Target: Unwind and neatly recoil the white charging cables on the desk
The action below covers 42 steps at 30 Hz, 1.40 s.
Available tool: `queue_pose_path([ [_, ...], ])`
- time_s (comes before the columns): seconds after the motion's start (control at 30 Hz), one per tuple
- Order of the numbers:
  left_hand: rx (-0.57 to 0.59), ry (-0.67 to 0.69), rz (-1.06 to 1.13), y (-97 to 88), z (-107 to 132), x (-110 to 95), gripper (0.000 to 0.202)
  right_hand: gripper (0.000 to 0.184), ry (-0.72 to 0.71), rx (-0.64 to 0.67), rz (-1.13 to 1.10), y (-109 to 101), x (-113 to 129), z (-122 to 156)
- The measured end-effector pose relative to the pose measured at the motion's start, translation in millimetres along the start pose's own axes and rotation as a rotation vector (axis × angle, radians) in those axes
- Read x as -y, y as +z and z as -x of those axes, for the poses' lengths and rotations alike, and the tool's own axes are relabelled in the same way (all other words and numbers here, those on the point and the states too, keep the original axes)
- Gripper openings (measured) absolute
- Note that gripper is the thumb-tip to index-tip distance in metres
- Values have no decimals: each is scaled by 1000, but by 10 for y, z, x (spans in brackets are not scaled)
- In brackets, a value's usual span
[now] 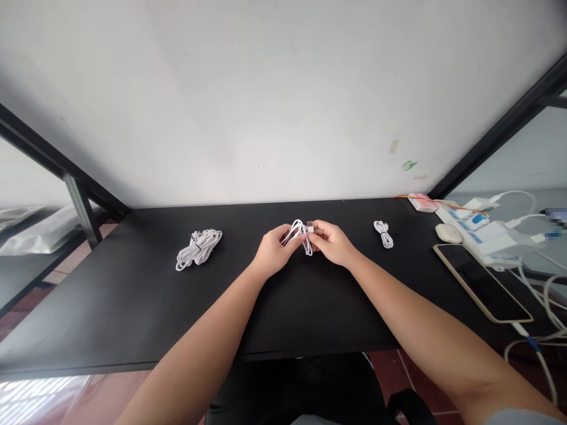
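Both of my hands meet over the middle of the black table (133,307), holding one coiled white cable (301,235) between them. My left hand (272,251) grips the coil's left side with closed fingers. My right hand (332,241) pinches the cable's plug end at the top of the coil. A loose pile of white cables (198,248) lies to the left of my hands. A small bundled white cable (383,234) lies to the right of them.
At the right end of the table lie a phone (482,282) with a cable plugged in, a white mouse (448,232), a power strip (481,233) with chargers, and a pink-and-white packet (423,203). A white wall stands behind, with black frame bars at both sides.
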<state>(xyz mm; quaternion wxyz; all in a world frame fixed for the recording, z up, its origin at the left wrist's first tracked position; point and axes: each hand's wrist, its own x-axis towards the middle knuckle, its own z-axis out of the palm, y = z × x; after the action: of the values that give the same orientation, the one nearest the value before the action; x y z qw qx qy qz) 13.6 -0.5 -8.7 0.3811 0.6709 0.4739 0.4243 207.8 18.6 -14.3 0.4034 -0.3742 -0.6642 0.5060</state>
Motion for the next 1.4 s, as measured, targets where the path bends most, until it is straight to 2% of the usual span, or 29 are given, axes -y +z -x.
queue_pose_path([
  [0.2,-42,-7,-55,-16,-29,29,45,32,-9,6,34,8,15,-2],
  [0.4,23,-111,41,-2,-26,13,51,29,-17,8,54,4,-17,-2],
  [0.63,-67,-156,122,-13,-36,-13,52,32,-16,-64,56,1,-40,-11],
  [0.8,-115,-151,20,-52,-46,33,44,31,-26,-83,92,-14,-63,-15],
  [0.9,-146,-188,63,-44,-50,55,36,30,-31,-90,110,-18,-74,-16],
  [1.0,-125,-216,111,-30,-53,54,32,30,-38,-99,131,-17,-83,-19],
  [1.27,-180,-173,141,-28,-53,11,48,34,-41,-118,166,-32,-51,-9],
  [1.4,-161,-166,110,-38,-43,-3,45,33,-52,-163,149,-41,-20,-10],
])
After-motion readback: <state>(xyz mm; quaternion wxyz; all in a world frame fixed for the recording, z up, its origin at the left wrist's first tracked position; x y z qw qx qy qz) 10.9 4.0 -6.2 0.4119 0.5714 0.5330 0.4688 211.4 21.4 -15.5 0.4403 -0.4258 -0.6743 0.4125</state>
